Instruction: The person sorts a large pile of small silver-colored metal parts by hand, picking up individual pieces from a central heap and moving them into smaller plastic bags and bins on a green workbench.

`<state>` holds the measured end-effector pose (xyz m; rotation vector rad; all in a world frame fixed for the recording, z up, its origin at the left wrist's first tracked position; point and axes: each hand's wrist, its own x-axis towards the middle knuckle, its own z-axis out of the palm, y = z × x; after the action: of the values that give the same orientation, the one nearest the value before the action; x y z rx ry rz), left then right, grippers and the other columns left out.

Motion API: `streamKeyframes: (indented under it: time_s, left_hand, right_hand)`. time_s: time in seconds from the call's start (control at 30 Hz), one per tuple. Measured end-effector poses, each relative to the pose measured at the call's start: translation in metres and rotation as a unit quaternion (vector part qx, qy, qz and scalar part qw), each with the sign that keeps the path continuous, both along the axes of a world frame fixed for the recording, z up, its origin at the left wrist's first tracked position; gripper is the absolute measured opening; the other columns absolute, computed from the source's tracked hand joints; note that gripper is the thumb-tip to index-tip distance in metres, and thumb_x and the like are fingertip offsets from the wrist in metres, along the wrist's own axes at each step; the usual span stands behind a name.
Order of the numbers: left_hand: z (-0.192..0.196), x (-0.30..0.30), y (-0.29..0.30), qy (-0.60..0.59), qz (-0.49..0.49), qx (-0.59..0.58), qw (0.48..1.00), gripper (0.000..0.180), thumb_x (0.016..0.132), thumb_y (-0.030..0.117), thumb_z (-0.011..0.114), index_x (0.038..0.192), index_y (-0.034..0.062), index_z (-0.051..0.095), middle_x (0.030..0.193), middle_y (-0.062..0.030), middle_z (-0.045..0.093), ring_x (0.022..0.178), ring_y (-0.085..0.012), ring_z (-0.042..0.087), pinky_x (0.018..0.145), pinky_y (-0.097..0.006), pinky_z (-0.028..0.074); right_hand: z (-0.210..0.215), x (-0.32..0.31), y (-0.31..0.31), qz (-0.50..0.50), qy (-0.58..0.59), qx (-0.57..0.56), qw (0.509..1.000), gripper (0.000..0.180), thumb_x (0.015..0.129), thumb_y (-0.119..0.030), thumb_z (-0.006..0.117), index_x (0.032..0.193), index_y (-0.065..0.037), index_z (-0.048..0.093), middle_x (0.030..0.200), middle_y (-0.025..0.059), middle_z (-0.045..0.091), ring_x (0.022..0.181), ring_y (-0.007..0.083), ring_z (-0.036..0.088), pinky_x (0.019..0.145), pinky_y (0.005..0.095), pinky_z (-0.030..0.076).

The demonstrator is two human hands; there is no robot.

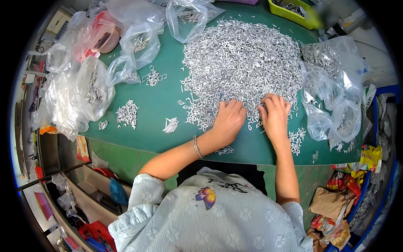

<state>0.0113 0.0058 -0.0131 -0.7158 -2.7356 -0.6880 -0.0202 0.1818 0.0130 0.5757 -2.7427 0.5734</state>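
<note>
A broad heap of small silvery metal pieces (pixel 243 59), many with looped ends, covers the middle of the green table (pixel 163 101). At its near edge, my left hand (pixel 230 121) is closed, with its curled fingertips down among the pieces. Close by on the right, my right hand (pixel 276 115) has its fingers bent and its thumb towards them over the same edge. Whatever either hand pinches is too small or hidden to make out. Below my left hand lies a little group of straight pins (pixel 225 150). A small pile of looped pieces (pixel 297 140) sits right of my right wrist.
Left on the table are small piles of metal parts (pixel 127 114), pins (pixel 171 125) and rings (pixel 154 77). Clear plastic bags of parts stand at the left (pixel 93 86), back (pixel 189 19) and right (pixel 345 122). A yellow-green tray (pixel 291 9) is at the back right.
</note>
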Motion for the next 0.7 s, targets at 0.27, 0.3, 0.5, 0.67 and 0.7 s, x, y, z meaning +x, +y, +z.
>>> streamKeyframes:
  time_s: [0.27, 0.3, 0.5, 0.67, 0.7]
  left_hand:
    - [0.017, 0.008, -0.008, -0.052, 0.001, 0.19, 0.98, 0.017, 0.079, 0.001, 0.066, 0.095, 0.0048, 0.062, 0.082, -0.0076, 0.061, 0.081, -0.0261, 0.057, 0.075, -0.037, 0.039]
    - [0.019, 0.013, -0.012, -0.064, -0.001, 0.206, 0.977, 0.017, 0.079, 0.001, 0.066, 0.096, 0.0047, 0.063, 0.082, -0.0079, 0.062, 0.08, -0.0269, 0.058, 0.075, -0.037, 0.04]
    - [0.029, 0.051, -0.036, -0.131, -0.002, 0.204, 0.97, 0.017, 0.08, 0.0, 0.064, 0.096, 0.0042, 0.066, 0.085, -0.0093, 0.063, 0.081, -0.0286, 0.059, 0.074, -0.038, 0.042]
    - [0.024, 0.074, -0.035, -0.158, -0.031, 0.114, 0.98, 0.022, 0.08, 0.003, 0.066, 0.101, 0.004, 0.064, 0.098, -0.0073, 0.057, 0.09, -0.0255, 0.054, 0.079, -0.036, 0.039]
    - [0.023, 0.077, -0.034, -0.161, -0.041, 0.106, 0.98, 0.024, 0.08, 0.003, 0.066, 0.103, 0.0041, 0.064, 0.101, -0.0071, 0.055, 0.092, -0.0249, 0.053, 0.079, -0.035, 0.038]
  right_hand:
    - [0.002, 0.01, 0.024, -0.037, 0.005, -0.156, 0.987, 0.005, 0.083, -0.003, 0.066, 0.088, -0.002, 0.066, 0.082, 0.0064, 0.065, 0.077, 0.0208, 0.058, 0.076, 0.0313, 0.04]
    - [0.006, 0.017, 0.022, -0.056, -0.034, -0.224, 0.972, 0.005, 0.084, -0.002, 0.065, 0.088, -0.001, 0.066, 0.08, 0.0055, 0.064, 0.075, 0.0178, 0.057, 0.074, 0.0295, 0.041]
    - [0.002, 0.071, -0.011, -0.003, -0.258, -0.341, 0.904, 0.014, 0.081, 0.0, 0.067, 0.094, -0.003, 0.065, 0.075, 0.0051, 0.063, 0.071, 0.0145, 0.056, 0.069, 0.0257, 0.042]
    - [0.007, 0.076, -0.016, 0.066, -0.164, -0.179, 0.968, 0.01, 0.078, -0.002, 0.068, 0.087, -0.004, 0.064, 0.087, 0.0087, 0.062, 0.083, 0.0277, 0.056, 0.08, 0.0363, 0.042]
    - [0.01, 0.071, -0.011, 0.061, -0.136, -0.193, 0.97, 0.009, 0.078, -0.001, 0.067, 0.087, -0.003, 0.064, 0.089, 0.0087, 0.062, 0.083, 0.0279, 0.056, 0.08, 0.0363, 0.042]
